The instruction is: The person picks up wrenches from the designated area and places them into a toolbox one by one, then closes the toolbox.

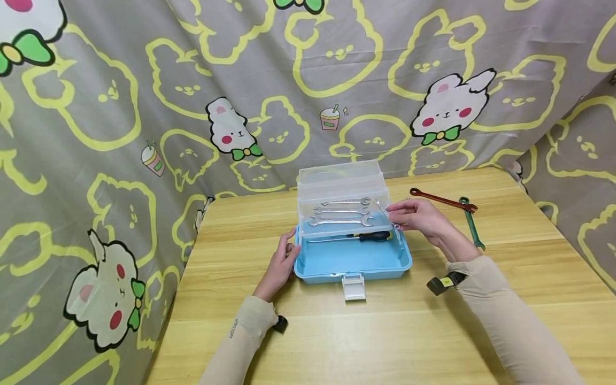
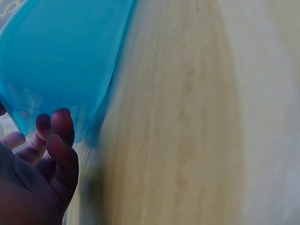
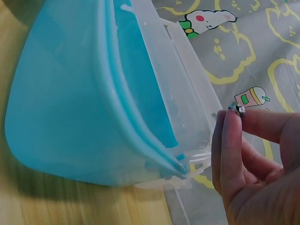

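Note:
A blue toolbox [image 1: 356, 262] stands with its clear tiered trays [image 1: 344, 190] raised at the back. At its left side wall is my left hand [image 1: 281, 262], fingers bent against the rim; the left wrist view shows these fingers [image 2: 63, 126] beside the blue wall. My right hand [image 1: 417, 216] pinches a small silver wrench [image 1: 382, 207] between thumb and fingertips at the right end of the trays. In the right wrist view only the wrench's end [image 3: 237, 109] shows. Several silver wrenches [image 1: 341, 220] lie in a tray, and a black-handled screwdriver [image 1: 375, 236] lies in the box.
A red wrench [image 1: 443, 200] and a green wrench [image 1: 473, 227] touch on the wooden table [image 1: 520, 267], right of the box. The white latch [image 1: 354, 287] hangs down in front. A patterned curtain [image 1: 269, 69] rises behind the table.

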`<state>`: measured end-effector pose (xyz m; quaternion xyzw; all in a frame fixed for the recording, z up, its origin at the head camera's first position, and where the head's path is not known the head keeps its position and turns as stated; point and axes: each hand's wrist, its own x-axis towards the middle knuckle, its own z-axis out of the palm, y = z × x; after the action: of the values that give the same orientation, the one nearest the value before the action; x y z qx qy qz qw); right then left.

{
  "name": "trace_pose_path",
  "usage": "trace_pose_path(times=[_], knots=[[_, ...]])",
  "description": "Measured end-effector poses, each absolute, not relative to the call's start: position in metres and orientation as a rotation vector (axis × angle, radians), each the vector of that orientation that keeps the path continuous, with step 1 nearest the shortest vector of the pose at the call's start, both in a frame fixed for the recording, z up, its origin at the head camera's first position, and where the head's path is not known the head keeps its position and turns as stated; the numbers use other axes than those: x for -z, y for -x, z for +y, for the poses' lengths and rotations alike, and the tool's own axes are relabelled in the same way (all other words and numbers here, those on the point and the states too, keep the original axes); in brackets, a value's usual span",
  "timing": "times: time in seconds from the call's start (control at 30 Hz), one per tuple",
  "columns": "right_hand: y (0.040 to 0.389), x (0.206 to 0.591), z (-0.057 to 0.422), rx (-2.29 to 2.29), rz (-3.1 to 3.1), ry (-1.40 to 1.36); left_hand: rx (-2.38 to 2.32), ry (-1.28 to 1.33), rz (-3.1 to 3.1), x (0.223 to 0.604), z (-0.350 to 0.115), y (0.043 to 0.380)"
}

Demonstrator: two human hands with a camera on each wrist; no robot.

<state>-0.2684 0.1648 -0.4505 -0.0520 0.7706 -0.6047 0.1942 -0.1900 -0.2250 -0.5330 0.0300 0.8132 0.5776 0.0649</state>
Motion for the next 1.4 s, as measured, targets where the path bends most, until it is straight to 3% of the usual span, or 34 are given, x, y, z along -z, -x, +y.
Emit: trace_pose_path(times=[0.27, 0.5, 0.8, 1.23, 1.4], knots=[[0.272, 0.448, 0.157, 1.71, 2.202, 0.075, -1.71, -0.167, 2.445, 0.501, -0.221, 0.179], [0.277, 0.448, 0.153, 1.686, 2.257, 0.007, -1.695, -0.187, 2.451, 0.498, -0.222, 0.178], [0.279, 0.447, 0.146, 1.7, 2.326, -0.006, -1.72, -0.129, 2.493, 0.535, -0.227, 0.19], [0.274, 0.448, 0.146, 1.741, 2.316, 0.091, -1.707, -0.15, 2.493, 0.525, -0.225, 0.187], [0.271, 0.447, 0.146, 1.736, 2.337, 0.156, -1.725, -0.148, 2.515, 0.538, -0.227, 0.19]])
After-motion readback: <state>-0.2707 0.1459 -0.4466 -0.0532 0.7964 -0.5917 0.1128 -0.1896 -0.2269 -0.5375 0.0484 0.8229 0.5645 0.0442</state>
